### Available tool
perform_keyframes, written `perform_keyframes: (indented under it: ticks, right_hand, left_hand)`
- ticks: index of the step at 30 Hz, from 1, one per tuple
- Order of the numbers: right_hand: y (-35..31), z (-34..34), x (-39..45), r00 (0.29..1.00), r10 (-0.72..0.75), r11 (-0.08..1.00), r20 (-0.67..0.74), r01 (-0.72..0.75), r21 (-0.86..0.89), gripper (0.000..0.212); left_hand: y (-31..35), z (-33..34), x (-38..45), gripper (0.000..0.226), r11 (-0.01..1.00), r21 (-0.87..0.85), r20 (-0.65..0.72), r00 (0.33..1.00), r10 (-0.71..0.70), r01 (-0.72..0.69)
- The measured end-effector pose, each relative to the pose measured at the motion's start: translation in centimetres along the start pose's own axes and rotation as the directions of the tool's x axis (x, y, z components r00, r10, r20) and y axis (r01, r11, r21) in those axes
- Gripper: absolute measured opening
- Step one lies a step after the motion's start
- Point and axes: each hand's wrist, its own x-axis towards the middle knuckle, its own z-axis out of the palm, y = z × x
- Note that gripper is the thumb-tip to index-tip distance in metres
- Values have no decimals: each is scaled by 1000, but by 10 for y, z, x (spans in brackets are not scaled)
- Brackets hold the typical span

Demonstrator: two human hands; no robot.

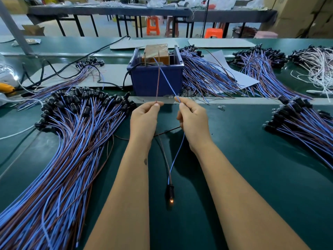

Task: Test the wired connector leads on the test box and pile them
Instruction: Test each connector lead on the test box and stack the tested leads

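Observation:
My left hand (pixel 144 118) pinches the brown wire (pixel 158 82) of one lead, and my right hand (pixel 192 118) pinches its blue wire (pixel 167 82). Both wire ends reach up to two metal pins on the test box (pixel 156 53), a brown block inside a blue bin (pixel 155 80). The lead's black connector (pixel 169 193) hangs between my forearms above the green belt, and a small orange light glows at its tip. A large pile of blue-and-brown leads (pixel 72 141) lies at my left.
More lead bundles lie right of the bin (pixel 207 76), at the right edge (pixel 302 123) and at the far right (pixel 259 58). White wires (pixel 317 67) sit at the far right. Black cables (pixel 72 58) run left of the bin. Tables and orange stools (pixel 153 26) stand behind.

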Motion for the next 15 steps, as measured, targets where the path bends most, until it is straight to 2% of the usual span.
perform_keyframes:
  ticks: [4,6,10,13,15]
  right_hand:
    - [-1,2,-4,994,-58,998,96,57,11,30]
    - [-1,3,-7,989,-81,997,125,80,8,23]
    - [-1,5,-8,981,-113,994,160,109,32,20]
    - [-1,1,-7,974,-124,991,190,113,68,17]
    - [-1,-3,-6,978,-108,992,179,94,84,18]
  left_hand:
    - [3,4,-4,22,999,5,39,998,48,-48]
    - [4,4,-5,23,999,13,80,996,50,-51]
    - [7,6,-10,34,996,-66,187,979,76,-65]
    - [7,5,-9,43,992,-122,158,986,45,-25]
    - [8,3,-5,36,979,-203,102,995,0,21]
